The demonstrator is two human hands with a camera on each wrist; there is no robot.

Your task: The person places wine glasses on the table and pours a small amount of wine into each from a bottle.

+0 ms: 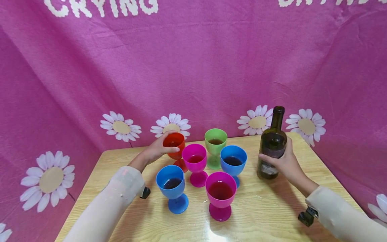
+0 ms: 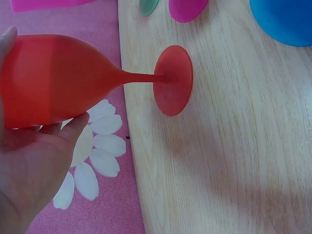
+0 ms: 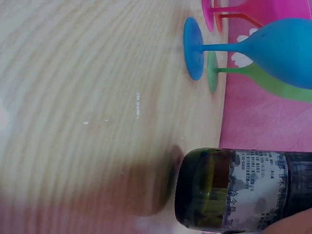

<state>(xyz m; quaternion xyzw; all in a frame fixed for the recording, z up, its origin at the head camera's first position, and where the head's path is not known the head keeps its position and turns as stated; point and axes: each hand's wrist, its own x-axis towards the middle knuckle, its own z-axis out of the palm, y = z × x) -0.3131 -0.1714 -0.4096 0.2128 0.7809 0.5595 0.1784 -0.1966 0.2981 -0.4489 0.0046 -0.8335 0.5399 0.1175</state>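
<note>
My left hand (image 1: 156,148) grips the bowl of a red goblet (image 1: 175,143) at the back left of the group. In the left wrist view the goblet's round foot (image 2: 174,83) shows at the table top. My right hand (image 1: 284,163) holds a dark green wine bottle (image 1: 273,141) upright round its body. A printed label (image 3: 258,190) shows on the bottle in the right wrist view; whether its base touches the table I cannot tell. Between the hands stand a green goblet (image 1: 216,137), a pink goblet (image 1: 195,164) and a blue goblet (image 1: 233,158), each with dark liquid inside.
Nearer the front are another blue goblet (image 1: 171,191) and another pink goblet (image 1: 221,201), both holding dark or red liquid. All stand on a light wooden table (image 1: 260,215). A pink cloth (image 1: 193,74) with white daisies hangs behind the table and at both sides.
</note>
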